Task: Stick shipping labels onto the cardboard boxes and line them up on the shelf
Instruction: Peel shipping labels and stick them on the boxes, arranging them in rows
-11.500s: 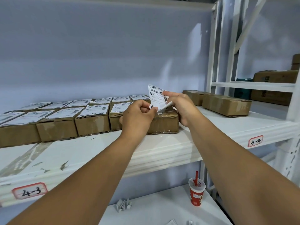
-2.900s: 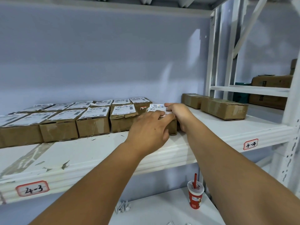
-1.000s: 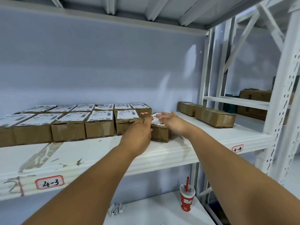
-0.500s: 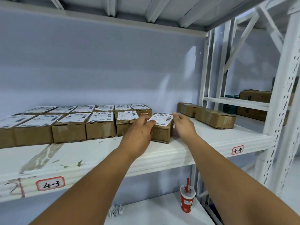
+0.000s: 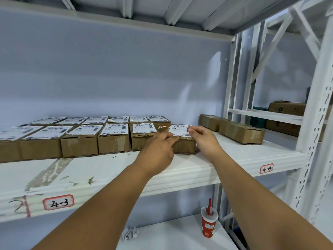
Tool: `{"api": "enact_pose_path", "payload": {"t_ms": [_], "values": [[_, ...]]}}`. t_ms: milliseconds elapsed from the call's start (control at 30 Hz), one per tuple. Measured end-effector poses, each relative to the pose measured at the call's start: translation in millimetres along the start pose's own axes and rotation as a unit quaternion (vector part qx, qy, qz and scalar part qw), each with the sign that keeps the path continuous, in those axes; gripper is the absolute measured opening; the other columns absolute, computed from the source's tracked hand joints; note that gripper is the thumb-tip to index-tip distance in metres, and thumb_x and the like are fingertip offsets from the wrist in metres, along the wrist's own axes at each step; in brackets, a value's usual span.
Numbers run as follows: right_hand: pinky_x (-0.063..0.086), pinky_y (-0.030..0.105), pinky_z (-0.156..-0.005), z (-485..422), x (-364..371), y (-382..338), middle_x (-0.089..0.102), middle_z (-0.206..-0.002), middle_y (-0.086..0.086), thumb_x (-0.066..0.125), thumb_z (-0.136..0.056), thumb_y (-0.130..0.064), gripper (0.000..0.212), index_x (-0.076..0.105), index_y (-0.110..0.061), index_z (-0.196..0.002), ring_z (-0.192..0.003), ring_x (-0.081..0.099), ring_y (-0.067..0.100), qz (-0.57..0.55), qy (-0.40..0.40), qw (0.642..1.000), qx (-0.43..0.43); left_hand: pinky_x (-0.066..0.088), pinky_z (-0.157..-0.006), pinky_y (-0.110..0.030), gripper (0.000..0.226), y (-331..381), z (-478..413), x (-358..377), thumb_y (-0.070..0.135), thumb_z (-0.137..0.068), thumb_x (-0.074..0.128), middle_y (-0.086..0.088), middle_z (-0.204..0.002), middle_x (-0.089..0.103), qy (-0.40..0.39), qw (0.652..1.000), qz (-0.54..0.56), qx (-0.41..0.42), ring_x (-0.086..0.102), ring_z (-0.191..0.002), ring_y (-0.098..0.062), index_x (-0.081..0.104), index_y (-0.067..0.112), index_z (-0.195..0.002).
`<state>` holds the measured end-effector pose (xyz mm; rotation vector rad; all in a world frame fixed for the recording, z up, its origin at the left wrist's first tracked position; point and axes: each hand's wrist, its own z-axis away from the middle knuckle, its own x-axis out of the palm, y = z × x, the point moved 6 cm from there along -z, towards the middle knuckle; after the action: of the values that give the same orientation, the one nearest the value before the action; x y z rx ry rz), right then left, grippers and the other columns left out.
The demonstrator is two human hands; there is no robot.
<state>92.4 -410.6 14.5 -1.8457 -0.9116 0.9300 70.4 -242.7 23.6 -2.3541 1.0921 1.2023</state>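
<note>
A small cardboard box (image 5: pixel 184 146) sits on the white shelf (image 5: pixel 234 156) with a shipping label (image 5: pixel 179 129) lying flat across its top. The left hand (image 5: pixel 158 149) reaches to the box's near left corner, its fingers fairly straight and touching the top edge just under the label, gripping nothing. The right hand (image 5: pixel 202 138) is at the box's right side with its fingertips curled onto the label's right edge; whether they pinch the paper or only press it cannot be told. Directly left of the box, and touching or nearly touching it, runs a front row of labelled boxes (image 5: pixel 113 139), with a second labelled row behind them against the wall. To the right of the box, set apart from it, lie two plain boxes (image 5: pixel 241 132) with no labels. On the shelf's front lip, left of and below the box, is a red-bordered tag (image 5: pixel 58 202) reading 4-3. Below the box, on a lower board, stands a red cup (image 5: pixel 209 225) with a straw, and left of that some crumpled paper (image 5: pixel 129 235). Far right of the box, a neighbouring rack holds large cartons (image 5: pixel 286 109).
</note>
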Motion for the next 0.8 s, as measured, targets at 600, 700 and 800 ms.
{"api": "enact_pose_path", "payload": {"t_ms": [600,700,800], "values": [[0.036,0.015,-0.091,-1,15,-4,0.054,-0.133,-0.004,0.043,-0.093,-0.002,0.048,0.056,-0.029,-0.131,-0.121,0.05,0.015,0.182,-0.091,0.976,-0.076,0.001,-0.115,-0.042,0.057,-9,4,3,0.033,-0.095,0.037,0.007,-0.157,0.013,-0.06,0.99,-0.09,-0.096,0.0,-0.144,-0.019,0.019,0.025,-0.149],[0.037,0.029,-0.105,-3,26,-3,0.052,-0.138,-0.004,0.042,-0.089,-0.001,0.059,0.046,-0.037,-0.136,-0.124,0.049,0.018,0.241,-0.132,0.958,-0.085,0.0,-0.115,-0.041,0.06,-13,4,4,0.034,-0.095,0.037,0.005,-0.158,0.009,-0.069,0.986,-0.094,-0.118,-0.001,-0.144,-0.021,0.016,0.021,-0.149],[0.039,0.033,-0.105,-8,31,-1,0.056,-0.133,-0.001,0.043,-0.088,0.002,0.062,0.044,-0.037,-0.136,-0.121,0.053,0.019,0.224,-0.162,0.958,-0.071,-0.001,-0.116,-0.041,0.063,-14,3,7,0.034,-0.095,0.036,0.005,-0.158,0.004,-0.09,0.984,-0.091,-0.124,-0.004,-0.145,-0.02,0.012,0.018,-0.15]]}}
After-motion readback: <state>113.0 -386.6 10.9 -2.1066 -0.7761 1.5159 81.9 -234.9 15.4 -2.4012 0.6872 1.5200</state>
